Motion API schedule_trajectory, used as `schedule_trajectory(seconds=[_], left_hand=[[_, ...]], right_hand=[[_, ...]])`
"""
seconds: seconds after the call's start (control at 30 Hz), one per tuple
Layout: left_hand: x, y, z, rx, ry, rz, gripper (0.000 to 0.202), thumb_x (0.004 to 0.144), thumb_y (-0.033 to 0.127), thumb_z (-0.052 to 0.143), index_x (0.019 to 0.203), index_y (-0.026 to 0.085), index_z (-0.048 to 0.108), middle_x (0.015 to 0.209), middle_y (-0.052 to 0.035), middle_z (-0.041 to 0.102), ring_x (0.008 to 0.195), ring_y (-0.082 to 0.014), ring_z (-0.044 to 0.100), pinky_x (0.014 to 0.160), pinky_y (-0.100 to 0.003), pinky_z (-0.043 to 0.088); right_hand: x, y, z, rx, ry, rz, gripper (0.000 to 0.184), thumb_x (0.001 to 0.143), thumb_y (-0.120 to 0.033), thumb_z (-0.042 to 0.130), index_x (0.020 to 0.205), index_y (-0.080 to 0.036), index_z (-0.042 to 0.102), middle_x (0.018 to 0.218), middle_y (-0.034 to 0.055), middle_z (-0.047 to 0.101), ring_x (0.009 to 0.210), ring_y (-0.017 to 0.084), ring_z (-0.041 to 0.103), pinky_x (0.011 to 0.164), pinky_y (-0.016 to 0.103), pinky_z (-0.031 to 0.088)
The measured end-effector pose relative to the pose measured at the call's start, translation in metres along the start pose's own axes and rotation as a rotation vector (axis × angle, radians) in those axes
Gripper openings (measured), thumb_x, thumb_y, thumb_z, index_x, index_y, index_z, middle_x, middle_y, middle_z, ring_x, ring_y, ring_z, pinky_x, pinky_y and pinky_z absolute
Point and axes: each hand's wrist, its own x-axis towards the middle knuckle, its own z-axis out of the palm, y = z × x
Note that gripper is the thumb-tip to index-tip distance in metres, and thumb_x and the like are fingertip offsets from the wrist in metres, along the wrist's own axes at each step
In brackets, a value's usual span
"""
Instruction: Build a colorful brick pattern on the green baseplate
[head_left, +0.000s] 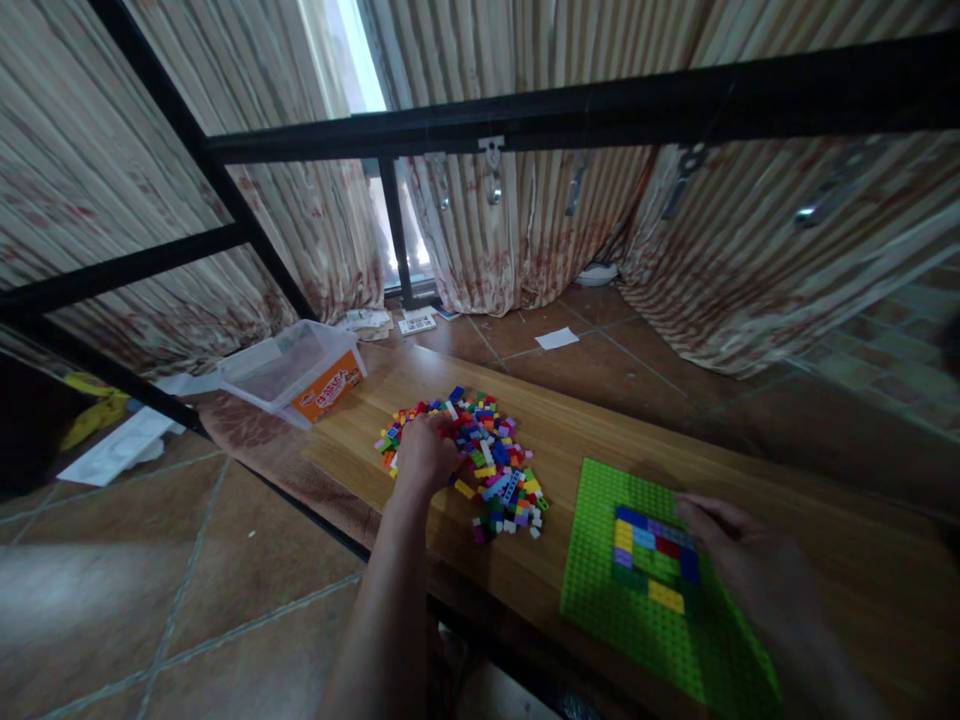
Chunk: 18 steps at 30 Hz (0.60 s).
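L hand (pixel 427 455) in bricks (pixel 491 450), R hand (pixel 739 550) at plate (pixel 589 560), can't tell if either's gripping, so I'd pinch singly w/ plate steady.

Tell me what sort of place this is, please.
Probably a room in a home, though the view can't confirm it. Long patterned curtains hang in front, the floor is brown tile, and a pile of colorful toy bricks lies on a wooden surface.
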Motion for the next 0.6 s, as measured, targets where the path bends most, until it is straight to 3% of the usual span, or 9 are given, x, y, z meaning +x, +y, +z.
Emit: schedule_trajectory(seconds=[0.1,0.27,0.6], left_hand=[[0.005,0.008,0.002,0.041,0.069,-0.001,0.037,0.078,0.016,0.051,0.108,0.019,0.073,0.111,-0.0114,0.067,0.106,-0.025,0.06,0.097,-0.034,0.043],[0.008,0.015,0.006,0.062,0.05,0.008,0.031,0.081,0.017,0.05,0.096,0.021,0.076,0.11,-0.0118,0.065,0.107,-0.0264,0.058,0.096,-0.036,0.043],[0.013,0.006,0.01,0.004,0.007,0.016,0.023,0.081,0.017,0.054,0.093,0.018,0.073,0.111,-0.0118,0.063,0.103,-0.0246,0.058,0.093,-0.035,0.045]], right_hand=[[0.0,-0.002,0.001,0.002,0.0,0.012,0.04,0.068,-0.056,0.061,0.088,-0.024,0.076,0.094,0.0062,0.077,0.094,0.033,0.069,0.082,0.043,0.053],[-0.002,-0.004,0.001,0.0,-0.016,0.007,0.045,0.068,-0.059,0.059,0.091,-0.024,0.076,0.093,0.0063,0.077,0.091,0.032,0.07,0.079,0.043,0.052],[-0.004,-0.007,0.001,0.004,-0.032,0.013,0.043,0.069,-0.058,0.059,0.09,-0.024,0.076,0.093,0.0064,0.077,0.091,0.03,0.07,0.082,0.042,0.052]])
